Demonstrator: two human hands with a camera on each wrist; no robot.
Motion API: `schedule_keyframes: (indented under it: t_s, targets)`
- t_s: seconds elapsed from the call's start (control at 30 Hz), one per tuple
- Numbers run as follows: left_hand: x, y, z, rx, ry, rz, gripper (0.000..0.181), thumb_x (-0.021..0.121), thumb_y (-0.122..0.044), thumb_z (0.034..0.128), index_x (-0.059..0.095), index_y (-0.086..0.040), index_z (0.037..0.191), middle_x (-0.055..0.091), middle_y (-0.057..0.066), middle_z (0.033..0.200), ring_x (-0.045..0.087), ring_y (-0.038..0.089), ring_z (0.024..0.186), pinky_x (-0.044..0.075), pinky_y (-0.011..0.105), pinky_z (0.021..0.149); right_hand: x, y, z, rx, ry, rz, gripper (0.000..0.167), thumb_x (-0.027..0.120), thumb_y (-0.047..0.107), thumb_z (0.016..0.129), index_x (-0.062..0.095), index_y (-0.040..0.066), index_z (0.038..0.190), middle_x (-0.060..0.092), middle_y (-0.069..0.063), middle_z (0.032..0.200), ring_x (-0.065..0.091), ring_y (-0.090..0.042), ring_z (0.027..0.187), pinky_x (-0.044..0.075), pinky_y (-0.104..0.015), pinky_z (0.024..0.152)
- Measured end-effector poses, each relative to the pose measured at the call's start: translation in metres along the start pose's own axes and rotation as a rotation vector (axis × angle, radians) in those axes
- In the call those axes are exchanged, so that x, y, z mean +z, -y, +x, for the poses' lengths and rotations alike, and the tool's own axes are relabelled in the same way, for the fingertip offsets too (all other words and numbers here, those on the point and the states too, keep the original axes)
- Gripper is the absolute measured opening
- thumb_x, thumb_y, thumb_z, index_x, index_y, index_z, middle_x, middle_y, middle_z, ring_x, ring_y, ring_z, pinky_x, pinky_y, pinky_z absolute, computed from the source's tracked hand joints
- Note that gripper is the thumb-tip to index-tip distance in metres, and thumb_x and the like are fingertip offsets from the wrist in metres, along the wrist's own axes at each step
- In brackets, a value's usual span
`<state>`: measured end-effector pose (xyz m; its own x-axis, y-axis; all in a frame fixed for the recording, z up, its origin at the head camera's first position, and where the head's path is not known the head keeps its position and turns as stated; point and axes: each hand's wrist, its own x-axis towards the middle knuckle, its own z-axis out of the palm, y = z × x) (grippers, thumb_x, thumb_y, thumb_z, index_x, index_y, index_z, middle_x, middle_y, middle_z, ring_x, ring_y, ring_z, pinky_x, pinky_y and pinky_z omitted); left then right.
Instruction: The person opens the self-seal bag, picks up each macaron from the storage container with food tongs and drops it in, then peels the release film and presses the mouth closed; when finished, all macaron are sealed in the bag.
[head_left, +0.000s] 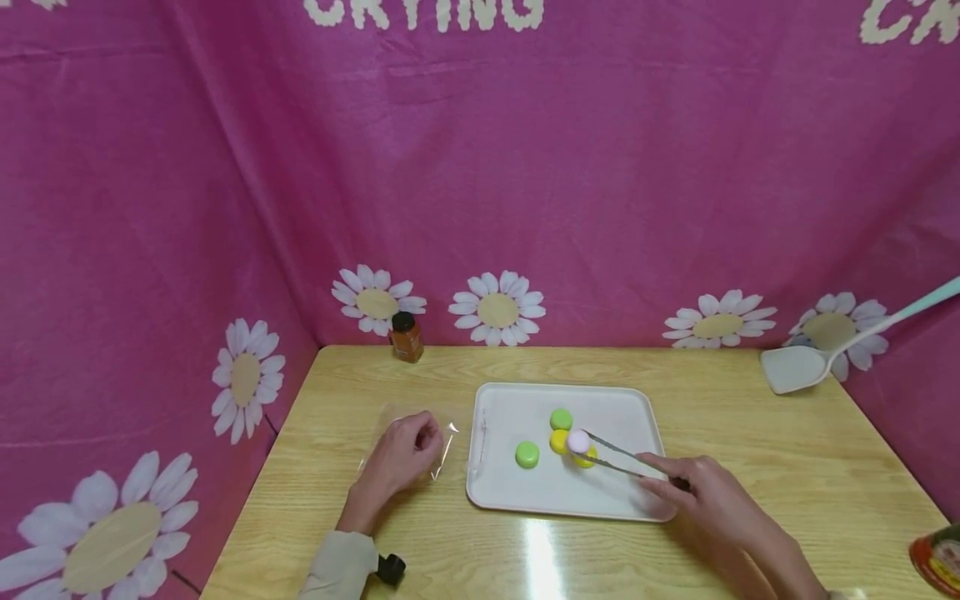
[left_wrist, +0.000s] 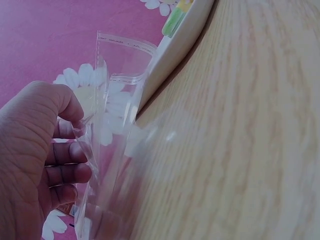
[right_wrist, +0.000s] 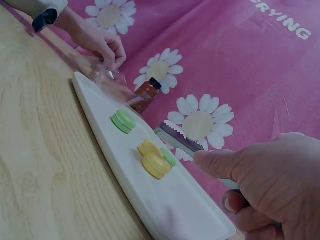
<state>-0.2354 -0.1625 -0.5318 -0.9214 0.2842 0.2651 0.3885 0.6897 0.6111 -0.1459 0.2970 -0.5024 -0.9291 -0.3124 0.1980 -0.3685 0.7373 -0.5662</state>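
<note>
My left hand [head_left: 397, 454] [left_wrist: 35, 150] pinches the edge of a clear plastic bag [left_wrist: 117, 125], which stands partly open beside the tray's left end. In my right hand [head_left: 720, 500] [right_wrist: 280, 185] are metal tongs [head_left: 611, 467] [right_wrist: 180, 140]. Their tips hold a lilac macaron [head_left: 578, 442] above the white tray [head_left: 495, 408] [right_wrist: 185, 215]. Below and around it lie two yellow macarons [head_left: 558, 442] [right_wrist: 156, 165] and a green macaron [head_left: 561, 419]; another green macaron [head_left: 527, 454] [right_wrist: 123, 121] lies apart to the left. The lilac one cannot be made out in the right wrist view.
A small dark-capped bottle [head_left: 407, 338] [right_wrist: 146, 94] stands at the table's back left. At the back right is a white spatula [head_left: 795, 369] with a pale green handle. A red can [head_left: 937, 560] is at the right edge. Pink cloth [head_left: 600, 183] with flowers hangs behind the table.
</note>
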Motion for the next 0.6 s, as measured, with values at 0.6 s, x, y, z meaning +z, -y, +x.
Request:
schedule_keyframes:
  t_s: [0.6]
  targets:
    - [-0.002,-0.003,0.000,-0.016,0.001,-0.013,0.015,0.070,-0.015,0.0921,0.061,-0.024,0.084,0.053,-0.012,0.071,0.052,0.007,0.069,0.044,0.024,0.063,0.017,0.006,0.036,-0.021,0.132,0.048,0.044,0.072,0.037,0.097,0.072,0.011,0.133,0.032,0.019,0.061,0.030,0.002,0.056,0.032,-0.019,0.052]
